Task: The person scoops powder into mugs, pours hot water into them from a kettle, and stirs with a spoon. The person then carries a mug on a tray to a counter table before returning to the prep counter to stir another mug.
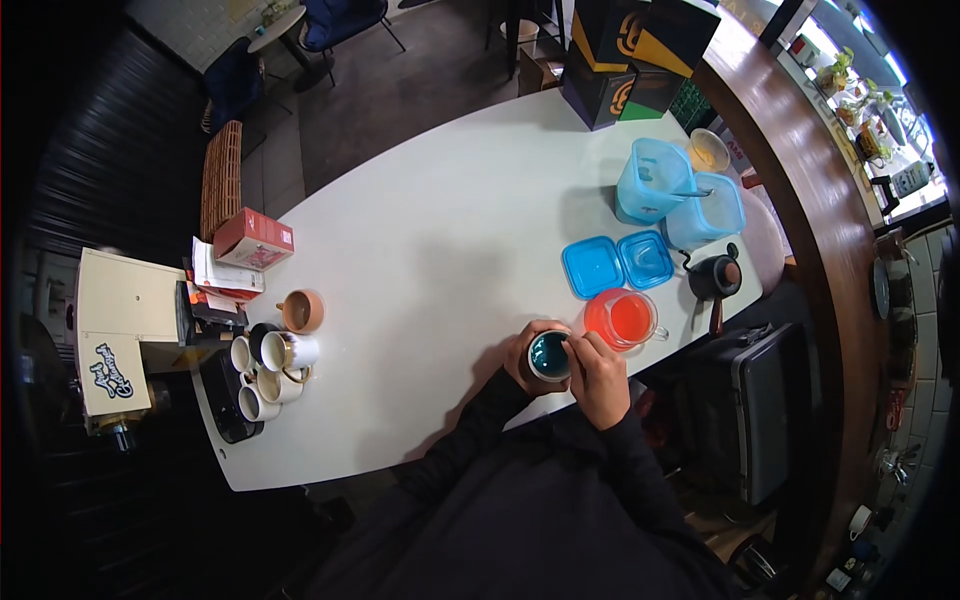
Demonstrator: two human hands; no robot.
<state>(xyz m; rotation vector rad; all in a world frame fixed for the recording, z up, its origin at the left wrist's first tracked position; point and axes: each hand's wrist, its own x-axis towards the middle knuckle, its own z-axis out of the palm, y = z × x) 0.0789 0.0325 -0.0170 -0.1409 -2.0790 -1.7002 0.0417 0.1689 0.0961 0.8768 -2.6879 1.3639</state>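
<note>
My left hand (524,358) is wrapped round a cup (549,357) with a pale rim and a dark teal inside, near the front edge of the table. Above the cup's right rim, the fingers of my right hand (600,382) are pinched together; what they hold, if anything, is hidden. Just to the right stands a clear glass jug (628,318) with red liquid in it and a handle on its right side. Behind the jug, two blue plastic lids (594,266) lie flat side by side.
Two blue plastic containers (655,180) and a black gooseneck kettle (714,278) stand at the right. Several mugs (290,350) and a brown cup (301,311) sit at the left, near a red box (254,240). Dark boxes (630,60) stand at the far edge.
</note>
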